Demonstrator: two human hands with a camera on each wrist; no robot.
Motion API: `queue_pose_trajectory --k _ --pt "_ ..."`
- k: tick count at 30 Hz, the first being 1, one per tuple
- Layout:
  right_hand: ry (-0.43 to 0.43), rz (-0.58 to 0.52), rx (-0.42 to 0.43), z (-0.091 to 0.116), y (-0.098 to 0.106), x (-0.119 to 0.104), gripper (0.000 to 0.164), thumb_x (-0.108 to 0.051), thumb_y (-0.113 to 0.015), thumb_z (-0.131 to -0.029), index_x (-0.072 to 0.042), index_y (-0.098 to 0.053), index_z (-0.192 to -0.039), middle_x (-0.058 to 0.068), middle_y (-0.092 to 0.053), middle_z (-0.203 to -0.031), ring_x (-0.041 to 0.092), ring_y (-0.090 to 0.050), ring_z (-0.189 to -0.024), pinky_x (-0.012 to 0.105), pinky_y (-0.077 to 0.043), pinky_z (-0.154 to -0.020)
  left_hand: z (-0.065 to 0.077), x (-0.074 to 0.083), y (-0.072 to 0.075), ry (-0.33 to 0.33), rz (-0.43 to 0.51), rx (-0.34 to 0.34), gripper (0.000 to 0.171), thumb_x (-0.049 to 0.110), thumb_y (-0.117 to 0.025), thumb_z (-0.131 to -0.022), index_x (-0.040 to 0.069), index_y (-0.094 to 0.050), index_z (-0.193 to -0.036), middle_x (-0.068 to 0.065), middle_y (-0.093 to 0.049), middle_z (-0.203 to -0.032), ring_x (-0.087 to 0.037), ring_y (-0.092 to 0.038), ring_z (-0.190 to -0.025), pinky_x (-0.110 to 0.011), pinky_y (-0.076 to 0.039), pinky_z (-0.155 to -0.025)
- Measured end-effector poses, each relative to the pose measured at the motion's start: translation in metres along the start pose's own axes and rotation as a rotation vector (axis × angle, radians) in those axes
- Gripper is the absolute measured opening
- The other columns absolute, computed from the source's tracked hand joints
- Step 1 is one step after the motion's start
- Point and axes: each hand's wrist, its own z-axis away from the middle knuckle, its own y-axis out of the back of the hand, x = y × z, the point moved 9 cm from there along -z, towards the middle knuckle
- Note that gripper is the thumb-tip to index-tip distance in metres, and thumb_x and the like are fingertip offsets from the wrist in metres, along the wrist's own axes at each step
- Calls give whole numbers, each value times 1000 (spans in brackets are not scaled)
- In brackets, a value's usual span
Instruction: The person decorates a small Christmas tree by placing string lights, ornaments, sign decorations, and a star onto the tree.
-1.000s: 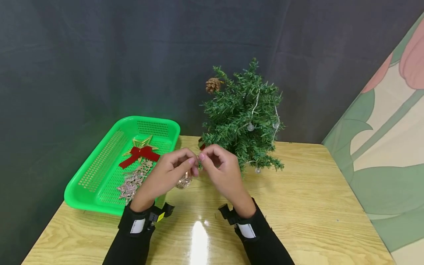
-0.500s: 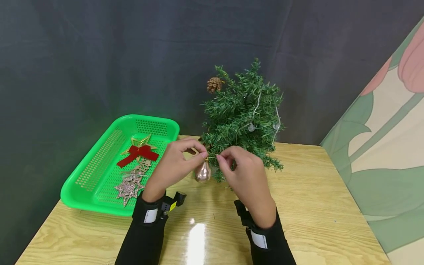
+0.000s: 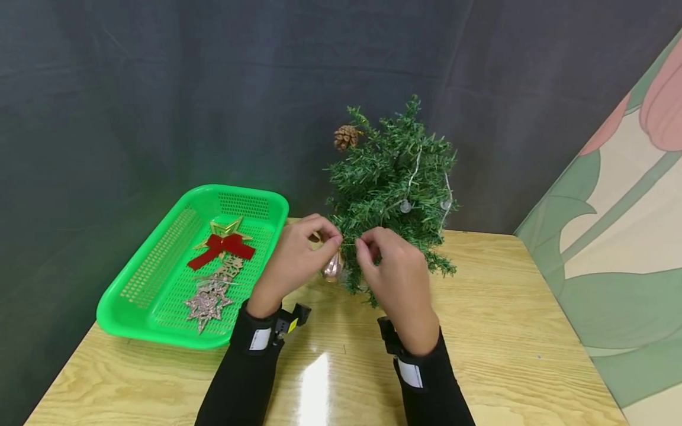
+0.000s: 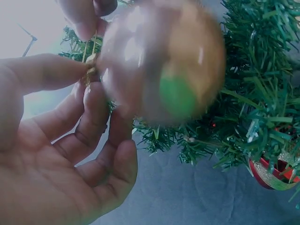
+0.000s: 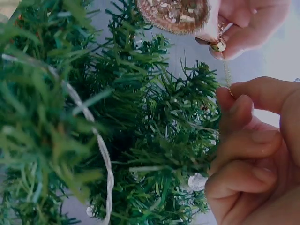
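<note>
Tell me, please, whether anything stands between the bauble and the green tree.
Nothing visible does. The bauble hangs close by the tree, low on its left side in the head view; whether they touch, I cannot tell. The left grip pinches the gold cap, the right grip the cord.

A hand could pass over the table (image 3: 501, 331) right of the tree (image 3: 394, 195), where bare wood stretches to the far edge; the curtain (image 3: 266, 106) blocks the way behind. Between the left hand (image 3: 297, 254) and right hand (image 3: 396, 275), a taut cord (image 3: 348, 244) crosses the gap, and the bauble (image 3: 331, 269) fills part of the room below it, near the branches. Nearer the person, the gap between the sleeves lies open. On the left, the basket (image 3: 160, 338) raises a rim close beside the left forearm. Upper left, a pinecone (image 3: 346, 137) juts out; a wire (image 5: 101, 145) crosses the foliage.
</note>
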Motion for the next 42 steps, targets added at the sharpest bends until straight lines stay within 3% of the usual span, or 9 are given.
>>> queue_pose_trajectory --k 6,18,24,28,33,42 --pt "10 32 28 -2 -3 0 10 -13 -69 -98 -7 -73 -91 0 -60 -69 8 -44 -52 25 -35 -48 -2 -3 0 9 -30 21 8 11 -69 -99 7 -75 -94 -2 -68 -92 -16 -65 -86 -44 -56 -86" --pt "-6 173 55 0 -10 3 11 -11 -66 -99 -6 -70 -89 3 -57 -67 9 -37 -44 26 -29 -40 -3 -7 -9 5 -194 11 7 12 -69 -100 12 -75 -97 -1 -67 -96 -13 -59 -80 -31 -49 -69" --pt "-15 213 102 1 -10 4 12 -12 -65 -99 -5 -69 -91 3 -57 -66 10 -33 -42 25 -25 -40 -6 -8 -10 -31 -194 130 8 12 -70 -100 10 -76 -96 -2 -64 -89 -17 -57 -77 -31 -46 -68" --pt "-33 231 105 1 -11 7 14 -13 -64 -101 -5 -69 -91 4 -58 -65 9 -30 -42 25 -23 -41 -8 -8 -14 -61 -221 183 8 7 -71 -97 6 -78 -94 -6 -59 -83 -20 -48 -75 -31 -39 -71" --pt "-55 239 52 1 -14 11 17 -17 -64 -102 -6 -71 -91 5 -64 -67 11 -35 -41 25 -25 -40 -9 -10 -22 -36 -293 138 7 6 -73 -96 6 -80 -97 -10 -53 -85 -22 -40 -78 -33 -34 -72" --pt "-39 177 -21 1 -9 9 12 -16 -69 -100 -7 -74 -95 4 -66 -69 12 -47 -46 28 -37 -42 -5 -10 -17 8 -238 76 12 8 -72 -97 10 -80 -105 -5 -46 -87 -22 -40 -82 -36 -35 -75"
